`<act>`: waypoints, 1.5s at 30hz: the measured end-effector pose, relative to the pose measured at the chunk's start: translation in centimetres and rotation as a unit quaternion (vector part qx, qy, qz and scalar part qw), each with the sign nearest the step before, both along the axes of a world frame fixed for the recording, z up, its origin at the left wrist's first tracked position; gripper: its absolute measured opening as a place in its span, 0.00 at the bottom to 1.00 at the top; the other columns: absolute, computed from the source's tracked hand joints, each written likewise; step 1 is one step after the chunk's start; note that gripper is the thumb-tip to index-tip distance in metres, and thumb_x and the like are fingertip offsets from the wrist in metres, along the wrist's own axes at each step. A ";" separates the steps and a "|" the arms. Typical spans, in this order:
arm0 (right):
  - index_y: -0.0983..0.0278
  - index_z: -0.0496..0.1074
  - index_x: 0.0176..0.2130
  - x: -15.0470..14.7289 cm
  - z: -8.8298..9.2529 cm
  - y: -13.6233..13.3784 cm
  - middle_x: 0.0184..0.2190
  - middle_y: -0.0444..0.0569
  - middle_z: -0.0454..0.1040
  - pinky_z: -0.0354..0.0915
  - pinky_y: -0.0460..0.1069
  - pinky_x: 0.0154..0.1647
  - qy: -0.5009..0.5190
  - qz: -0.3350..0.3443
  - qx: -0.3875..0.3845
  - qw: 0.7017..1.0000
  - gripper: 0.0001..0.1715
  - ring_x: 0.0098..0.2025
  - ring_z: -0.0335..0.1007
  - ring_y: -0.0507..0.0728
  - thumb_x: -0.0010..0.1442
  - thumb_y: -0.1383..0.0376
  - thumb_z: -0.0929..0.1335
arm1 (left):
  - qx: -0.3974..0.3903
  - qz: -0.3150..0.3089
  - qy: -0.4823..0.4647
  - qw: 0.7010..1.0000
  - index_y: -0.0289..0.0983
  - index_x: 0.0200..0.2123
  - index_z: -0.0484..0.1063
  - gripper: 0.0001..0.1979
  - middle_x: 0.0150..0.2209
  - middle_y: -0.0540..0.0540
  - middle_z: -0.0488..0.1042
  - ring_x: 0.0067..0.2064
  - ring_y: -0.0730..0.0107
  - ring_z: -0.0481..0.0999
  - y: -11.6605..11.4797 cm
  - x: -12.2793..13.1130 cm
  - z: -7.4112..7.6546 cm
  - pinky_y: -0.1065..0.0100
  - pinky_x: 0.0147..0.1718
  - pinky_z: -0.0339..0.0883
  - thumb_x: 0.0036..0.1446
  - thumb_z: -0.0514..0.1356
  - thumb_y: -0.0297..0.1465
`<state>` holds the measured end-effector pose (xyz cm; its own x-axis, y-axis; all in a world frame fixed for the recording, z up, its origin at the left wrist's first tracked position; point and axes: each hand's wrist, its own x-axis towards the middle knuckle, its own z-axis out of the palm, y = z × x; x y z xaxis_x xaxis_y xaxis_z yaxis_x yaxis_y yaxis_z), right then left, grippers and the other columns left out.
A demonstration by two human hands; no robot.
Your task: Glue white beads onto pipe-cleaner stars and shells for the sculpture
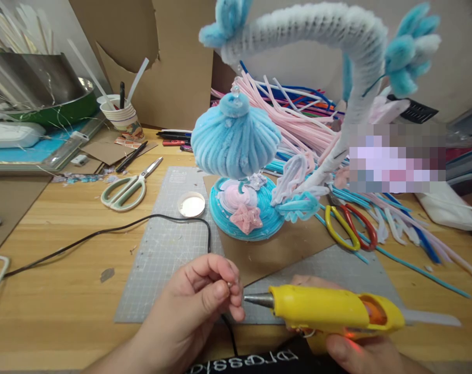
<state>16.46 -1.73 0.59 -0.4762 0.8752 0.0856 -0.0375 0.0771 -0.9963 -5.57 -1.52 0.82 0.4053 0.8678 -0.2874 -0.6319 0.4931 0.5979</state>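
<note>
My right hand point(353, 353) is wrapped round a yellow hot glue gun point(317, 309), whose metal nozzle points left. A clear glue stick point(433, 317) juts from its back end. Just left of the nozzle tip, my left hand point(205, 291) pinches a tiny shiny bead point(229, 284) between thumb and fingers. Beyond both hands stands a lamp-like craft of pipe cleaners: a pleated blue shade point(236, 135) hangs from a white fuzzy arch point(317, 21) over a round blue base point(259, 231). A pink starfish point(247, 218) sits on that base.
On the grey cutting mat point(154, 259) lies a small round dish point(191, 204). Scissors point(130, 187) are at the left, red-and-yellow handled pliers point(351, 226) at the right. A black cable point(103, 234) crosses the table. Bundled pipe cleaners point(298, 114) and a paper cup point(121, 117) stand behind.
</note>
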 end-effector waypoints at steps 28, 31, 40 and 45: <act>0.57 0.75 0.41 0.0 0.1 0.1 0.31 0.46 0.72 0.69 0.48 0.31 -0.003 0.025 -0.017 1.000 0.19 0.31 0.70 0.56 0.59 0.48 0.66 | 0.051 0.053 0.101 0.992 0.40 0.23 0.77 0.08 0.26 0.54 0.61 0.28 0.78 0.61 0.1 -0.3 -0.2 0.73 0.26 0.53 0.43 0.72 0.35; 0.57 0.75 0.39 -0.1 0.1 0.1 0.30 0.46 0.71 0.69 0.48 0.29 -0.016 0.011 -0.013 1.000 0.18 0.29 0.70 0.57 0.58 0.48 0.66 | 0.056 0.045 0.097 0.993 0.41 0.23 0.77 0.07 0.25 0.54 0.60 0.27 0.77 0.60 0.0 -0.3 -0.3 0.72 0.26 0.51 0.44 0.72 0.35; 0.54 0.76 0.37 -0.2 0.0 0.1 0.28 0.45 0.71 0.69 0.49 0.27 -0.024 0.006 -0.030 0.999 0.15 0.27 0.70 0.57 0.55 0.48 0.69 | 0.044 0.039 0.087 0.994 0.42 0.23 0.78 0.07 0.24 0.54 0.59 0.27 0.76 0.59 -0.1 -0.1 -0.1 0.71 0.25 0.50 0.42 0.72 0.35; 0.55 0.75 0.37 -0.1 0.0 0.0 0.27 0.44 0.71 0.68 0.47 0.27 -0.029 0.003 -0.011 1.000 0.16 0.26 0.69 0.55 0.57 0.47 0.67 | 0.047 0.040 0.081 0.995 0.42 0.22 0.78 0.07 0.24 0.54 0.59 0.27 0.76 0.59 -0.1 0.0 -0.2 0.71 0.25 0.51 0.42 0.72 0.35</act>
